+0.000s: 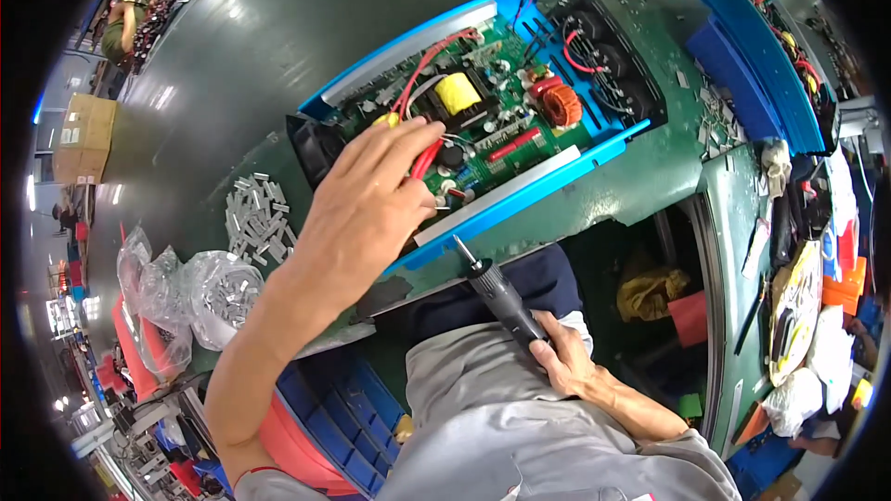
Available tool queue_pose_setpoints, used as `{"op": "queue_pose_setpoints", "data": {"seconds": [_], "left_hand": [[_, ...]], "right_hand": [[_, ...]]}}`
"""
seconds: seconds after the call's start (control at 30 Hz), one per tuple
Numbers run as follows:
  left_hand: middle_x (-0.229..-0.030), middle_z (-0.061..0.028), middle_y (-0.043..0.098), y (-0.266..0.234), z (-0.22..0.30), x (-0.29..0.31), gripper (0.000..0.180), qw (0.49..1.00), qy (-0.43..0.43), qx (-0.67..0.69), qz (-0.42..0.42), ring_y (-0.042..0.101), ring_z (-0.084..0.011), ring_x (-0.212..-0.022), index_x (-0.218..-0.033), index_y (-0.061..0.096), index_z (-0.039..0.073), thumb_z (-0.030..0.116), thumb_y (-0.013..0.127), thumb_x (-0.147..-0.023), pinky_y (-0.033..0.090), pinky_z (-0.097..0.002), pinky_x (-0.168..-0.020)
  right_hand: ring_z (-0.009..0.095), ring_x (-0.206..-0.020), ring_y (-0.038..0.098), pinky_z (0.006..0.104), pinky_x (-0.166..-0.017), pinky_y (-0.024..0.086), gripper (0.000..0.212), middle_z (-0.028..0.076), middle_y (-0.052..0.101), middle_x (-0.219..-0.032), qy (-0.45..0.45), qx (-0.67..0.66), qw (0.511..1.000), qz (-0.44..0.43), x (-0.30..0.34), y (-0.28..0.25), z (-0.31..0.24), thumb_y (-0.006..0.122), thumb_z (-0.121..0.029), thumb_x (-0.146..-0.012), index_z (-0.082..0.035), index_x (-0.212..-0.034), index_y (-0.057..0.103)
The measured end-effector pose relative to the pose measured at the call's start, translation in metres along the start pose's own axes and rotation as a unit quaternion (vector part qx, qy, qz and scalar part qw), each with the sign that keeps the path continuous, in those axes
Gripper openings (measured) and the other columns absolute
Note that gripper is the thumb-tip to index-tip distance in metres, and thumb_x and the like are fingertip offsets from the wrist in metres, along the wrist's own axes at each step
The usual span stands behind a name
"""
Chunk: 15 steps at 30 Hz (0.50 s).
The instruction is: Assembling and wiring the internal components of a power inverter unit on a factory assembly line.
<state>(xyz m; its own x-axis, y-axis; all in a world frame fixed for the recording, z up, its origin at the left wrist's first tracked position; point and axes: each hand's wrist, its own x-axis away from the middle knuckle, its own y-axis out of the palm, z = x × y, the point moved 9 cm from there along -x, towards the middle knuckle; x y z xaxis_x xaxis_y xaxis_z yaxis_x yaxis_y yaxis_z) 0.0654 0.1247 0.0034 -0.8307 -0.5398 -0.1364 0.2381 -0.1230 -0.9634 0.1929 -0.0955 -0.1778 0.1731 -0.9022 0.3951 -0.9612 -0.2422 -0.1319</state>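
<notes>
My left hand [371, 195] reaches over the near left end of a green circuit board [506, 144] inside an open blue metal housing [529, 202]. Its fingers curl around a thick red wire [426, 159], though the fingertips are partly hidden. Close by on the board are a yellow-wrapped transformer [457, 93] and a copper-wound coil [561, 106]. My right hand [563, 357] is closed around the grip of a black electric screwdriver [506, 300]. The tool is held over my lap, its bit pointing up toward the housing's near edge without touching it.
Small metal pieces [255, 218] lie loose left of the housing, beside a clear plastic bag [223, 292] holding more. A black panel with fans [617, 56] adjoins the right end. Another blue housing [761, 46] rests on a blue bin [729, 74]. A blue crate [339, 417] is below left.
</notes>
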Motion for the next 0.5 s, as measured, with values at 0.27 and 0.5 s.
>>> {"op": "queue_pose_setpoints", "data": {"seconds": [0.27,0.5], "left_hand": [[-0.142,-0.0176,0.055,0.008,0.003,0.005,0.012,0.999,-0.008,0.031,-0.019,0.052,-0.0345,-0.135,-0.082,0.066,-0.006,0.002,0.075,-0.078,0.045,-0.0445,-0.112],[-0.151,-0.0144,0.051,0.013,-0.002,0.004,0.015,0.999,-0.005,0.035,-0.03,0.051,-0.036,-0.138,-0.084,0.064,0.0,0.002,0.077,-0.078,0.044,-0.0452,-0.114]], "right_hand": [[0.048,-0.09,0.066,0.0505,-0.081,0.052,0.046,0.027,0.067,-0.098,-0.031,0.028,0.999,0.031,-0.001,-0.001,-0.003,0.049,-0.032,-0.104,-0.002,-0.138,0.051],[0.048,-0.09,0.066,0.0496,-0.081,0.053,0.045,0.028,0.067,-0.1,-0.076,0.061,0.994,0.052,-0.002,-0.006,-0.016,0.052,-0.03,-0.103,0.001,-0.135,0.051]]}}
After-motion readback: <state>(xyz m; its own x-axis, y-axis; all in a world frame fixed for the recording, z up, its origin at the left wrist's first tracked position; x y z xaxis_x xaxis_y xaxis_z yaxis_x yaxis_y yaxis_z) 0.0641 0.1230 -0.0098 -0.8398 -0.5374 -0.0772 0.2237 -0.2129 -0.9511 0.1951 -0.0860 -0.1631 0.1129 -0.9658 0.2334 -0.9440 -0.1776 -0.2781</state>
